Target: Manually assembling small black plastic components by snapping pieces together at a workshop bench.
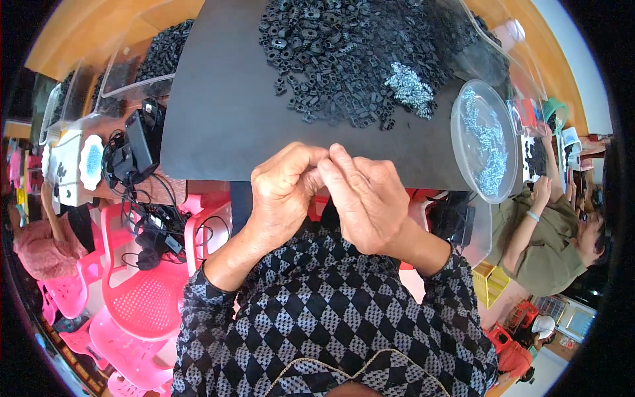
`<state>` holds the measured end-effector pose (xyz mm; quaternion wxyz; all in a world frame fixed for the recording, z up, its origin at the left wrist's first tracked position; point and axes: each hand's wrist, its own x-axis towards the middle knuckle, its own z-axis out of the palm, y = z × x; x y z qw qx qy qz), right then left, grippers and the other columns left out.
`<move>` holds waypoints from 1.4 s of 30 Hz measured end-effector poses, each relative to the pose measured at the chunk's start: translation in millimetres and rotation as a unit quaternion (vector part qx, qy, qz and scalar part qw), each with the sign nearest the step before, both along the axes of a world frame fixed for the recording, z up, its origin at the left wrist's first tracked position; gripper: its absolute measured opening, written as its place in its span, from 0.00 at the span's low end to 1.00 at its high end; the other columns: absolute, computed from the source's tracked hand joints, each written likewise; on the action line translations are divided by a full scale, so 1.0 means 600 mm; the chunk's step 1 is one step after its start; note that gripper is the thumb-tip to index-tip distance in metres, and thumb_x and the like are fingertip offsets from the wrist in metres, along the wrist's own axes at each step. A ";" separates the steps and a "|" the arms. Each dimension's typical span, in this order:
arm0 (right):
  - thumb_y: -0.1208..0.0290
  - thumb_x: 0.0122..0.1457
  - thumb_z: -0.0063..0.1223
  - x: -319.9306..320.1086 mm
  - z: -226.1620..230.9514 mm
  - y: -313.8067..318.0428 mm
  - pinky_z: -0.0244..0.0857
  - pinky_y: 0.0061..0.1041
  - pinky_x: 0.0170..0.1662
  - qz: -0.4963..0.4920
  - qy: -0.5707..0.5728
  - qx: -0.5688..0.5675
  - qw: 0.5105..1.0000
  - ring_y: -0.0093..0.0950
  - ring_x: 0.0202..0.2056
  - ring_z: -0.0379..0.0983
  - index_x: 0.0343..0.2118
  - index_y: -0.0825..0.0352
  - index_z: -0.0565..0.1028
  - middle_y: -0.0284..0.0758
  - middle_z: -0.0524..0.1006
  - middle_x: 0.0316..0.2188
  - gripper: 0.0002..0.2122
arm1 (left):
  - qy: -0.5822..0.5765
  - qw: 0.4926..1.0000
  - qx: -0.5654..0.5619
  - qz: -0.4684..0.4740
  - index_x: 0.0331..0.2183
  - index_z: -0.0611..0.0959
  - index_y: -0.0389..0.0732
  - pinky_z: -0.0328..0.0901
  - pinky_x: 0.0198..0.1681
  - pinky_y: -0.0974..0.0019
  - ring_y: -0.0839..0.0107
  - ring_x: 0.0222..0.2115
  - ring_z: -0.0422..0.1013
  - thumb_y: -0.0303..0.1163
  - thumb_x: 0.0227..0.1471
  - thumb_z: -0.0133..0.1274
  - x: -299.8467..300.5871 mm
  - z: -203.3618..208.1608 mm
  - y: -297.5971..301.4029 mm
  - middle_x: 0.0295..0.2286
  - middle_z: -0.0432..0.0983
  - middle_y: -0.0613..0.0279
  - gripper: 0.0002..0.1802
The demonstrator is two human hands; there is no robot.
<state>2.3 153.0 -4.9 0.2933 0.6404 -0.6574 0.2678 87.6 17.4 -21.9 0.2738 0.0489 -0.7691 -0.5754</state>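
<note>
My left hand (286, 190) and my right hand (368, 196) meet fingertip to fingertip just off the near edge of the dark table mat (218, 126). Both have their fingers pinched together. Whatever sits between the fingertips is too small or too hidden to make out. Beyond them on the mat spreads a large heap of small black plastic parts (331, 59). A small pile of shiny silvery metal pieces (410, 89) lies on the heap's near right side. More such pieces are in a round clear plastic dish (461, 142) at the mat's right edge.
Clear bins of black parts (165, 49) stand at the far left. Black power adapters and tangled cables (142, 142) sit left of the mat, above a pink plastic chair (142, 298). A co-worker in an olive top (546, 245) sits to the right, another person in pink (49, 248) at far left.
</note>
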 end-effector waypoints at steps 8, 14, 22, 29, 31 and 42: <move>0.80 0.44 0.53 -0.040 0.013 -0.021 0.65 0.32 0.32 -0.024 -0.179 0.027 0.983 0.38 0.30 0.70 0.38 0.72 0.73 0.41 0.75 0.33 0.15 | -0.028 0.999 0.023 0.041 0.32 0.80 0.32 0.65 0.28 0.76 0.77 0.24 0.69 0.23 0.46 0.59 0.018 -0.006 -0.017 0.26 0.75 0.62 0.09; 0.79 0.43 0.59 -0.099 0.013 -0.109 0.64 0.30 0.32 -0.034 -0.141 0.035 0.989 0.35 0.29 0.68 0.30 0.67 0.76 0.36 0.72 0.25 0.09 | -0.016 0.983 0.159 0.092 0.32 0.81 0.32 0.65 0.28 0.75 0.78 0.24 0.70 0.24 0.47 0.59 0.035 -0.014 -0.020 0.24 0.74 0.64 0.08; 0.76 0.41 0.53 -0.104 -0.007 -0.172 0.61 0.35 0.38 -0.089 -0.067 0.188 0.976 0.38 0.34 0.66 0.23 0.70 0.77 0.43 0.72 0.26 0.05 | -0.004 0.982 0.163 0.098 0.33 0.81 0.31 0.65 0.29 0.76 0.79 0.25 0.70 0.23 0.46 0.60 0.036 -0.013 -0.032 0.25 0.75 0.63 0.09; 0.77 0.40 0.52 -0.103 -0.005 -0.177 0.61 0.35 0.38 -0.070 -0.042 0.203 0.976 0.37 0.34 0.67 0.22 0.70 0.76 0.42 0.73 0.26 0.05 | 0.001 0.979 0.174 0.109 0.33 0.81 0.31 0.65 0.29 0.76 0.80 0.25 0.70 0.23 0.46 0.60 0.034 -0.015 -0.037 0.25 0.75 0.64 0.09; 0.77 0.40 0.52 -0.105 -0.004 -0.176 0.61 0.35 0.38 -0.066 -0.037 0.204 0.976 0.37 0.34 0.67 0.22 0.70 0.76 0.42 0.73 0.25 0.05 | -0.002 0.982 0.159 0.104 0.34 0.81 0.31 0.66 0.29 0.77 0.79 0.26 0.71 0.23 0.46 0.60 0.035 -0.016 -0.042 0.27 0.76 0.63 0.10; 0.80 0.43 0.56 -0.073 0.028 -0.122 0.58 0.31 0.26 0.043 -0.262 0.074 0.961 0.33 0.21 0.62 0.21 0.67 0.72 0.35 0.66 0.18 0.04 | 0.009 0.967 0.206 0.150 0.36 0.79 0.33 0.64 0.31 0.79 0.83 0.27 0.67 0.24 0.49 0.58 0.009 -0.013 -0.052 0.28 0.74 0.71 0.10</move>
